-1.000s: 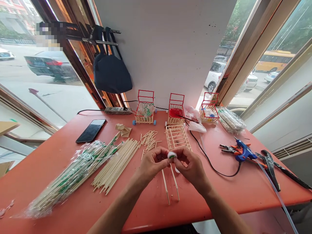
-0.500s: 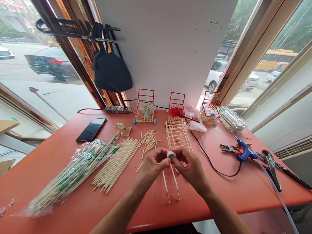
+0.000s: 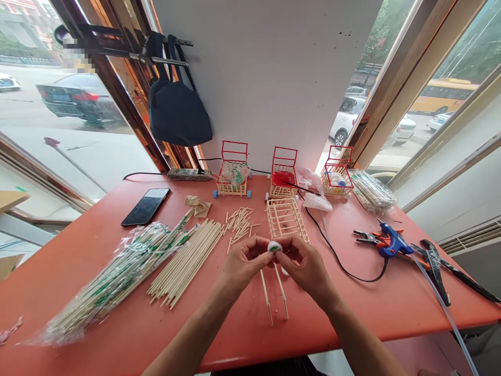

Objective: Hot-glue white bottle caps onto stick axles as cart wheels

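Both my hands meet low over the orange-red worktop [image 3: 364, 308]: left hand [image 3: 243, 262] and right hand [image 3: 306, 267] pinch a small white round cap with green marking [image 3: 274, 246] at the fingertips, above two thin wooden sticks [image 3: 284, 303], with a pale wooden lattice frame [image 3: 285, 219] just beyond.

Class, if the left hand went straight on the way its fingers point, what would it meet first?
The left hand would likely meet the small white-and-green cap it touches, then the right hand.
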Tool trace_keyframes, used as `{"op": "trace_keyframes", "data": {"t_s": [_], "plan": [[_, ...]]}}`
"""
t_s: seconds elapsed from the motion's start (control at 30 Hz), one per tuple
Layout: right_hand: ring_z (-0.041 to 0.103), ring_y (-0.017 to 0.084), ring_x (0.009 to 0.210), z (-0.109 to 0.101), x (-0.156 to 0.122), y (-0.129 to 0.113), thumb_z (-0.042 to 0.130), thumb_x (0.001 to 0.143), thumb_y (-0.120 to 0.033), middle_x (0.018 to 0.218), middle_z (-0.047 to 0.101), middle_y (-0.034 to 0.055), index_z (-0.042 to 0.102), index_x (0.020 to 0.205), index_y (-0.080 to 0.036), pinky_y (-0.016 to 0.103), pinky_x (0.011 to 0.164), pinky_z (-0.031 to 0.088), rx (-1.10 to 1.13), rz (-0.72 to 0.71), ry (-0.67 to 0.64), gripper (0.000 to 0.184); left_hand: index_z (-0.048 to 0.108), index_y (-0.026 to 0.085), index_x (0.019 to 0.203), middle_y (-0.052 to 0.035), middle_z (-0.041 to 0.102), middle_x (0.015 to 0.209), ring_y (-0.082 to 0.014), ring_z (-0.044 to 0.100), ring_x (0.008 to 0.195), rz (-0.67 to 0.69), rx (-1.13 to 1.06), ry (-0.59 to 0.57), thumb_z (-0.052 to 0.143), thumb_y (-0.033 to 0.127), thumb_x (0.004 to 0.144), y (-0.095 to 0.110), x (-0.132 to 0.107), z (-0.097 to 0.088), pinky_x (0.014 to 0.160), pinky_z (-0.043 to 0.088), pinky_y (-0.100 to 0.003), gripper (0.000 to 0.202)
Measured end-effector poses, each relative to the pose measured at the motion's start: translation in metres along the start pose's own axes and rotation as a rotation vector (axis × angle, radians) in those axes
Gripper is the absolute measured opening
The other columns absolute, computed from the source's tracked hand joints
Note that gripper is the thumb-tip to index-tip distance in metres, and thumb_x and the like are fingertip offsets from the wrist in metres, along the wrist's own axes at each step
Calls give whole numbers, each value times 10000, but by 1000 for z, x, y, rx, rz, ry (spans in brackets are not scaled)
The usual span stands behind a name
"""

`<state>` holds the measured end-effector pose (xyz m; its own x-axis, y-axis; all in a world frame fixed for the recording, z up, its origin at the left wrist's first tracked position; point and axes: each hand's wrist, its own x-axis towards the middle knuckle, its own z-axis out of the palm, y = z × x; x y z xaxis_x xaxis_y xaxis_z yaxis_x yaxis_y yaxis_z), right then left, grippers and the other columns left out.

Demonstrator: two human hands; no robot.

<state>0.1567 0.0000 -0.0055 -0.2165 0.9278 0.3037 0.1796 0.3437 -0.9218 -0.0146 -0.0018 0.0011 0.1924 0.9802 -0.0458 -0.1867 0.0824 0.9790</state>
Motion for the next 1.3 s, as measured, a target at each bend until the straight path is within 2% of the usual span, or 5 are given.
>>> {"op": "trace_keyframes", "data": {"t_s": [0.37, 0.53, 0.73, 1.1, 1.3], "plan": [[716, 129, 625, 4, -2, -8, 631, 857, -141, 798, 749, 7, 695, 929, -199, 226, 628, 604, -88, -47, 66, 113, 709, 160, 793, 2, 704, 697, -148, 675, 636, 62, 1, 79, 793, 218, 702, -14, 2, 8, 628, 559, -252, 137], [756, 161, 792, -2, -1, -3, 707, 920, -279, 976, 773, 57, 718, 1078, -203, 259, 722, 634, 42, -10, -27, 176, 727, 151, 802, -18, 735, 735, -159, 695, 662, 12, -69, 81, 855, 292, 689, -6, 0, 7, 663, 606, -285, 222], [740, 179, 925, -3, 1, 2, 713, 937, -351, 1061, 751, 75, 697, 1131, -200, 289, 824, 630, 147, 35, -36, 246, 765, 144, 1033, -85, 813, 928, -213, 760, 802, 11, -159, 20, 869, 411, 752, -6, -3, 2, 775, 651, -356, 401], [718, 186, 932, -5, -1, 2, 761, 910, -411, 1024, 742, 66, 672, 1080, -195, 300, 804, 588, 250, 144, -90, 289, 776, 147, 929, -68, 808, 853, -197, 753, 771, 50, -141, 45, 869, 375, 748, -17, -1, 4, 752, 654, -322, 306], [710, 159, 824, -5, -1, 5, 781, 903, -417, 966, 731, 50, 661, 1081, -188, 290, 743, 592, 328, 153, -152, 314, 739, 158, 875, -33, 760, 781, -157, 706, 699, 70, -74, 71, 831, 306, 761, -21, -1, 4, 674, 611, -264, 208]]}}
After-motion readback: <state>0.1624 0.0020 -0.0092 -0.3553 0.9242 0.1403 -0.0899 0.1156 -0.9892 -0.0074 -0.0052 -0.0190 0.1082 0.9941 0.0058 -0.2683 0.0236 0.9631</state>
